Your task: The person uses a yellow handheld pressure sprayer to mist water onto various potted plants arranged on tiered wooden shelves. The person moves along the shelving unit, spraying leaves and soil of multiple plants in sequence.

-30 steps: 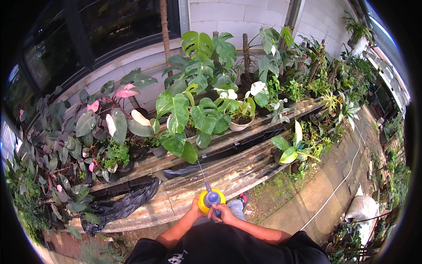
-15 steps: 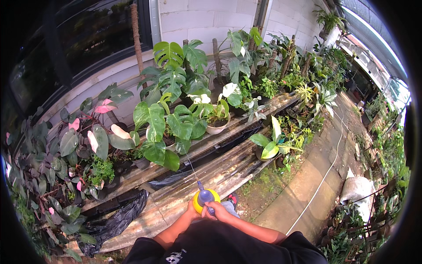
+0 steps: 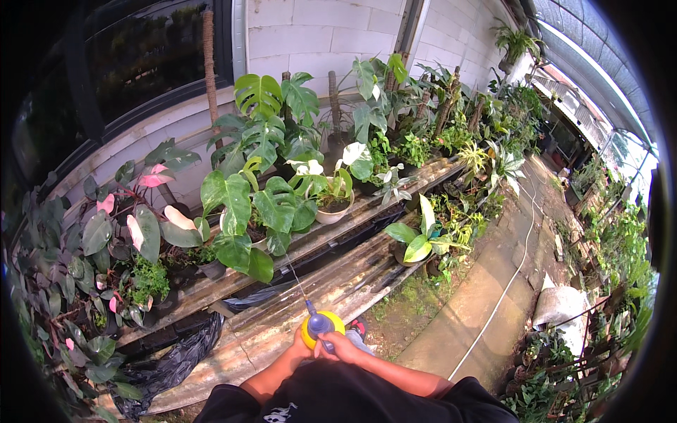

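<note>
A pump spray bottle point(image 3: 331, 319) with a yellow body and a purple-blue top is held low in front of my body. My left hand point(image 3: 301, 344) wraps round the yellow body from the left. My right hand point(image 3: 339, 346) closes over the pump handle at the top. From the nozzle a thin pale line, either a wand or a water jet, slants up toward a potted plant with big variegated leaves point(image 3: 224, 197). Beside that plant stands a white-flecked plant in a cream pot point(image 3: 336, 214). The fingers' undersides are hidden.
Weathered corrugated ledges point(image 3: 310, 282) carry rows of potted plants along a white block wall point(image 3: 317, 35). Crumpled black plastic point(image 3: 185, 363) hangs over the ledge at lower left. A pale hose point(image 3: 493, 317) runs along the path at right, near a light sack point(image 3: 557, 304).
The whole scene has slid slightly left in view as my head turned a little right. Both hands keep their hold on the spray bottle.
</note>
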A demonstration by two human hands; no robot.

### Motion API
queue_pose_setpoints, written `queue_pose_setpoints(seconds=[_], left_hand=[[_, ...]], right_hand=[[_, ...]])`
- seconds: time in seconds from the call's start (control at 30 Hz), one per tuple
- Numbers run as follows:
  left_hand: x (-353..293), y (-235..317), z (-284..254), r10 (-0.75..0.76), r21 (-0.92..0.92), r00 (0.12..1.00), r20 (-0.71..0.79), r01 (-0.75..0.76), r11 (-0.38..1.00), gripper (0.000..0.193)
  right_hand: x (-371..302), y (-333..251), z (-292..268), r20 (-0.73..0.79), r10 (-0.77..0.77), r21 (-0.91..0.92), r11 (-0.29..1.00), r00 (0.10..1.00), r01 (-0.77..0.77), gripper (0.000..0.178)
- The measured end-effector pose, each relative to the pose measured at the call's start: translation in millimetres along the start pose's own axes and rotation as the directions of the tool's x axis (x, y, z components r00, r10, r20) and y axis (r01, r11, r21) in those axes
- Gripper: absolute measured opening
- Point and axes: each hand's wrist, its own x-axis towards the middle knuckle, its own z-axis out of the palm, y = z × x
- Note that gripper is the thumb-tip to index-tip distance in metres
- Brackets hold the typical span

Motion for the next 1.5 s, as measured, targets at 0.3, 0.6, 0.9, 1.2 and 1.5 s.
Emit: queue_pose_setpoints(seconds=[0.3, 0.6, 0.9, 1.2, 1.5], left_hand=[[12.8, -18.8, 8.9, -0.044, 0.041, 0.993, -0.106, 0.049, 0.998, 0.062], [-2.2, -8.8, 91.1, 0.071, 0.058, 0.967, -0.246, -0.058, 0.997, 0.069], [23.0, -44.8, 118.4, 0.261, -0.046, 0.901, -0.347, -0.294, 0.955, 0.071], [81.5, -85.1, 88.8, 0.277, -0.191, 0.918, -0.282, -0.337, 0.922, 0.066], [108.8, -97.7, 166.9, 0.354, -0.078, 0.857, -0.374, -0.41, 0.909, 0.074]], right_hand=[[-5.1, 10.5, -34.7, -0.003, -0.005, 0.015, 1.0, 1.0, 0.005, 0.062], [10.9, -33.1, -81.3, 0.141, 0.06, 0.036, 0.997, 0.988, -0.066, 0.06], [5.1, -65.8, -116.7, 0.281, 0.176, -0.077, 0.984, 0.944, -0.16, 0.059], [-2.0, -68.0, -173.8, 0.278, 0.283, -0.007, 0.956, 0.918, -0.292, 0.059], [-26.4, -77.5, -233.1, 0.304, 0.259, -0.034, 0.965, 0.917, -0.261, 0.06]])
